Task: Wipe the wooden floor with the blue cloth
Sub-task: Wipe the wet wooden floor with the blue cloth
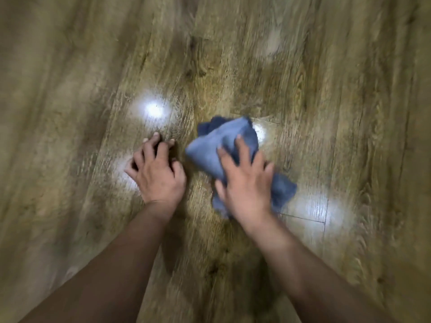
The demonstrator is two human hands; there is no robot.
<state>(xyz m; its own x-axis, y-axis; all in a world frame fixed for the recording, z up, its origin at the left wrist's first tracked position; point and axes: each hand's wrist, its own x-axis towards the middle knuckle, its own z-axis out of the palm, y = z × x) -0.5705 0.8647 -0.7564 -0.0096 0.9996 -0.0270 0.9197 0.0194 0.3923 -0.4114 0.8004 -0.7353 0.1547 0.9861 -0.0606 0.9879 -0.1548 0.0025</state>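
Cloth: the blue cloth (229,150) lies bunched on the wooden floor (326,89), a little right of the middle of the view, folded over itself, not spread out. One end pokes out beyond the fingertips and another corner trails out by the wrist.

Right hand: the right hand (245,180) lies flat on top of the cloth, palm down, fingers spread wide and not curled round it. It pins the cloth by pressure, not by a closed grip, which I take to be the way to push the wad across the boards.

Left hand: the left hand (156,173) sits on bare floor just beside the cloth, apart from it. Its fingers are bent and the tips touch the wood, holding nothing. It looks like a prop, taking the person's weight while they lean low over the work.

Arms: both forearms reach in from the bottom edge, bare, pointing away from the person.

Floor: wood-grain planks with a plank seam just right of the cloth. Bright patches of reflected light (154,110) show near both hands, so the surface is glossy. Whether it is wet I cannot tell.

Blur: the outer floor is smeared, which suggests movement, though which way I cannot tell.

Stage: wiping looks under way. How much floor is done cannot be read from here.
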